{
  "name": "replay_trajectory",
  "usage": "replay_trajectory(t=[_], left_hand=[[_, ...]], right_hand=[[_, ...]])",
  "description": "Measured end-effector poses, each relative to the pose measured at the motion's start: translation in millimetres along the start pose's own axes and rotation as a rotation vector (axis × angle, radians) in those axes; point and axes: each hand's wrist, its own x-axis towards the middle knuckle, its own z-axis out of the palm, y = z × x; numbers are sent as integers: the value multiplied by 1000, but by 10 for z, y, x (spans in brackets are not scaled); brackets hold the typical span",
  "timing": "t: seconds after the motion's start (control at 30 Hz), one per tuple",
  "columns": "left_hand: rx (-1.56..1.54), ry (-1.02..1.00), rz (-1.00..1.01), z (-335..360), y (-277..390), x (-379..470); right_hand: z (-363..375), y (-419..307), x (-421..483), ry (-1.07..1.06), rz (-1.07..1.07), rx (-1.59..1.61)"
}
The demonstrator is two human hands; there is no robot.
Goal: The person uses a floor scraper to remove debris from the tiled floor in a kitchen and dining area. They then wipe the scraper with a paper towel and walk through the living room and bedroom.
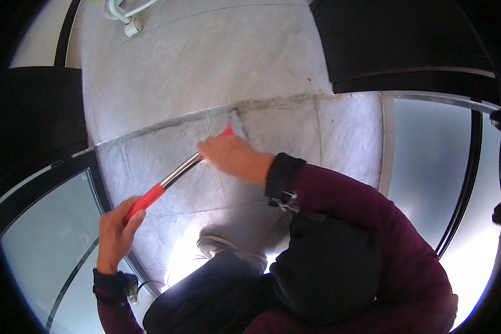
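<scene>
A long-handled scraper with a metal shaft (181,170) and red ends runs diagonally between my hands. My left hand (119,231) is closed around its red grip (145,203) at the lower left. Near the head, my right hand (235,158) holds the tool, covering part of it. The scraper's flat blade (238,125), somewhat blurred, lies at the soiled joint (171,122) that crosses the tiled floor (183,183). Dark grime marks the joint to the left and right of the blade.
Dark panels (401,41) border the floor at upper right and left (41,104). Frosted glass doors (432,167) stand on both sides. A white tubular leg with a round foot (133,27) is at the top. My shoe (213,245) rests on the floor below the tool.
</scene>
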Motion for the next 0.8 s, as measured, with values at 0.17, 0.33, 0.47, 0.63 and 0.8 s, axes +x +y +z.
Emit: replay_trajectory(t=[0.17,0.33,0.47,0.63,0.8], left_hand=[[-17,-51,229,342,466,728],[-20,-41,335,413,602,844],[-98,-20,83,-139,392,673],[-176,21,-63,-363,170,508],[-214,-110,81,79,367,923]], right_hand=[[-579,419,-628,-54,291,-235],[-760,515,-701,8,224,-201],[-396,279,-132,86,69,-108],[-125,89,174,5,95,-156],[-423,387,-393,167,99,-202]])
